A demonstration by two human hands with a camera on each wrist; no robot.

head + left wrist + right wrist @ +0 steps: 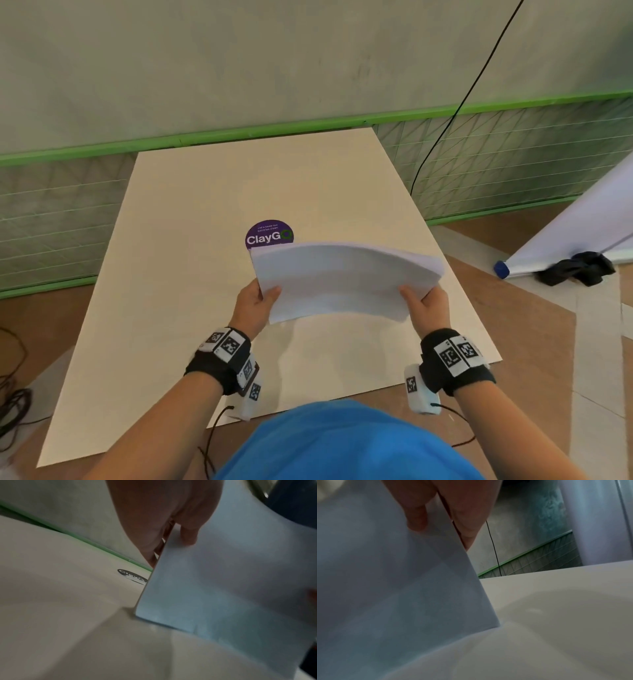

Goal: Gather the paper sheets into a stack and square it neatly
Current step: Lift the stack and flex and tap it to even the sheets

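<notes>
A stack of white paper sheets [342, 281] stands on its lower edge on the cream table [191, 246], bowed toward me. My left hand [258, 301] grips its left side, thumb on the near face and fingers behind. My right hand [423, 303] grips the right side the same way. In the left wrist view the paper stack [223, 582] has its bottom corner touching the table, with my left hand [171, 524] pinching its edge. In the right wrist view the paper stack [393, 588] fills the left, held by my right hand [440, 509].
A round purple ClayGo sticker [269, 234] lies on the table just behind the stack. A green-framed mesh barrier [513, 157] runs behind the table. A black cable [455, 116] hangs at the right. A white roll with a blue cap [501, 269] and black cloth [575, 269] lie on the floor.
</notes>
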